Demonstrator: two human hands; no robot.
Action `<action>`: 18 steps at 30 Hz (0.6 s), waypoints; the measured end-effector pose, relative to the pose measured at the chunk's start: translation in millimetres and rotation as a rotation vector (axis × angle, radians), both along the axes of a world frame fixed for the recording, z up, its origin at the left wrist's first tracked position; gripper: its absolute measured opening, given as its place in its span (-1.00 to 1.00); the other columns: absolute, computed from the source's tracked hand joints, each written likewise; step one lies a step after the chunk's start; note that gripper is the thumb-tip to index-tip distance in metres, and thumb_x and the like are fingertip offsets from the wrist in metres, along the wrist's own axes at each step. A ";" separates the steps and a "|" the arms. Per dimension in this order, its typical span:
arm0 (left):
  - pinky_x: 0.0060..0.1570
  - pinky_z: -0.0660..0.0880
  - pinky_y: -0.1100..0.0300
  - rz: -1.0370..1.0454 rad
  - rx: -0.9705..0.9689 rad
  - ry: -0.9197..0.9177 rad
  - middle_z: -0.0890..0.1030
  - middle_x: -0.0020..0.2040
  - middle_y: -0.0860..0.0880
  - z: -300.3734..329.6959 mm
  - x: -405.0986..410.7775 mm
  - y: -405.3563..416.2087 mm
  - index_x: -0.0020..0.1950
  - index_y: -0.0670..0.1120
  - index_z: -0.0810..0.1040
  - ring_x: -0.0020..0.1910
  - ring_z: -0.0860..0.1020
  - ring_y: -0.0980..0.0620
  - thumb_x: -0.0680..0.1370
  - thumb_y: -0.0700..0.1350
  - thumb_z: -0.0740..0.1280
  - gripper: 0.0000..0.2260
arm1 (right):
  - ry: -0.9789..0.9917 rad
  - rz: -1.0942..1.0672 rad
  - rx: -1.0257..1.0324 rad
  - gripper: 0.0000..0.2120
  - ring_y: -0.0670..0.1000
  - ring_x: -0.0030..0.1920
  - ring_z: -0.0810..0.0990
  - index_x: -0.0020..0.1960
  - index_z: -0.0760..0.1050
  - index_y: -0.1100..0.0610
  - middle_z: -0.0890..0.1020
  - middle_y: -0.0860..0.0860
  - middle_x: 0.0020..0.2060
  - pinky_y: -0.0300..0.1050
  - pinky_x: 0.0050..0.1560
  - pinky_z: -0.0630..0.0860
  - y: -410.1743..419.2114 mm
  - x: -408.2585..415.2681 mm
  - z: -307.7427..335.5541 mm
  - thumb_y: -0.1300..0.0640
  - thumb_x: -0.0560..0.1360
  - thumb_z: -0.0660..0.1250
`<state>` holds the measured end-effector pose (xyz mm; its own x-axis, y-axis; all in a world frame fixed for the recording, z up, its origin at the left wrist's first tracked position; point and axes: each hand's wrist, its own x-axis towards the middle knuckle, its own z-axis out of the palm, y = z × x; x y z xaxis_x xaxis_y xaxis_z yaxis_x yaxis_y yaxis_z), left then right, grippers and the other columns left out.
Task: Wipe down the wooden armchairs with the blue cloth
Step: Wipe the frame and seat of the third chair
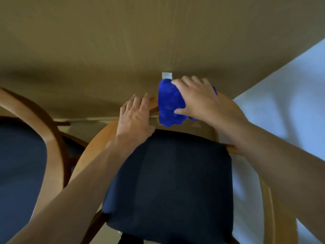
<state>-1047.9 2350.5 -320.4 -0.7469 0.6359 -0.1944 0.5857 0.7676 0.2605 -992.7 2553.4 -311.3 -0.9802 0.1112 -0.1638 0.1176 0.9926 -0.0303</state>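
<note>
- The right hand (198, 97) grips the bunched blue cloth (169, 104), pressing it on the armchair's (98, 143) curved wooden rail.
- The left hand (135, 117) rests flat on that rail just beside the cloth, fingers straight.
- Below lies the dark seat cushion (172, 187); a second armchair (51, 131) stands at the left.

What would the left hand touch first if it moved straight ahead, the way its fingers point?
Probably the wooden table. The left hand rests on the chair's curved wooden rail, fingers pointing to the table edge just beyond. Depth is unclear, so its fingertips could pass under the tabletop.
</note>
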 end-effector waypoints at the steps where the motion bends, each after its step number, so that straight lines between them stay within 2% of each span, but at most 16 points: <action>1: 0.44 0.15 -0.03 -0.020 0.004 0.000 0.29 0.45 -0.11 2.2 1.8 10.6 0.54 -0.10 0.11 0.50 0.18 -0.12 0.34 0.00 0.54 -0.09 | -0.001 -0.075 -0.050 -0.16 0.12 0.25 0.42 0.44 0.22 0.01 0.45 0.00 0.27 0.10 0.18 0.38 15.1 12.2 1.4 -0.24 0.32 0.50; 6: 0.44 0.14 -0.07 -0.113 0.031 -0.006 0.24 0.48 -0.13 8.5 15.1 53.3 0.54 -0.09 0.09 0.49 0.18 -0.15 0.36 0.02 0.54 -0.10 | -0.013 -0.492 -0.352 -0.31 0.12 0.17 0.49 0.31 0.31 0.10 0.50 0.05 0.18 -0.01 -0.04 0.41 67.8 90.3 -8.8 -0.15 0.34 0.53; 9: 0.45 0.11 -0.09 -0.158 0.061 0.011 0.20 0.50 -0.11 9.7 20.2 67.0 0.53 -0.06 0.08 0.51 0.16 -0.14 0.36 -0.03 0.54 -0.11 | -0.117 -0.739 -0.440 -0.33 0.18 0.16 0.54 0.30 0.33 0.16 0.55 0.11 0.17 0.04 0.04 0.47 85.8 148.1 -28.0 -0.07 0.36 0.55; 11: 0.44 0.16 -0.06 -0.176 0.063 0.012 0.23 0.47 -0.10 10.1 22.6 71.5 0.53 -0.06 0.09 0.47 0.23 -0.13 0.37 -0.06 0.54 -0.13 | -0.156 -0.837 -0.462 -0.39 0.21 0.10 0.57 0.25 0.36 0.20 0.59 0.15 0.11 0.06 0.04 0.50 87.8 169.8 -37.2 -0.02 0.36 0.56; 13: 0.38 0.28 -0.01 -0.154 0.098 0.017 0.32 0.39 -0.07 11.3 20.6 73.8 0.50 -0.06 0.16 0.37 0.36 -0.09 0.41 -0.11 0.51 -0.23 | -0.130 -0.854 -0.465 -0.43 0.17 0.04 0.58 0.23 0.37 0.17 0.60 0.11 0.05 0.05 0.01 0.52 84.0 171.0 -39.3 0.00 0.36 0.55; 15: 0.23 0.40 0.05 -0.126 0.148 0.017 0.41 0.31 -0.02 15.2 14.7 75.8 0.45 -0.02 0.28 0.26 0.45 -0.05 0.45 -0.16 0.46 -0.38 | -0.010 -0.801 -0.515 -0.51 0.05 -0.06 0.59 0.23 0.39 0.05 0.61 0.00 -0.02 0.01 -0.09 0.52 74.7 153.1 -28.0 0.03 0.39 0.50; 17: 0.08 0.41 0.14 -0.114 0.179 0.015 0.47 0.24 0.01 17.6 8.5 76.3 0.40 0.00 0.36 0.17 0.51 -0.01 0.48 -0.18 0.41 -0.48 | 0.105 -0.663 -0.580 -0.71 -0.03 -0.20 0.63 0.08 0.43 -0.02 0.64 -0.07 -0.17 0.03 -0.25 0.52 61.1 112.1 -11.9 0.03 0.40 0.41; 18: 0.02 0.38 0.18 -0.111 0.190 -0.002 0.48 0.19 0.03 18.4 7.5 75.6 0.36 0.00 0.40 0.11 0.51 0.02 0.48 -0.19 0.40 -0.53 | 0.100 -0.547 -0.557 -0.73 -0.04 -0.19 0.64 0.05 0.44 -0.01 0.64 -0.06 -0.18 0.02 -0.24 0.51 54.0 84.2 -6.1 -0.01 0.39 0.39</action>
<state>-1040.3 2426.1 -301.9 -0.6700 0.7396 -0.0640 0.6634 0.6352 0.3956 -908.5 2607.5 -317.4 -0.8231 0.5096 -0.2505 0.5553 0.6304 -0.5424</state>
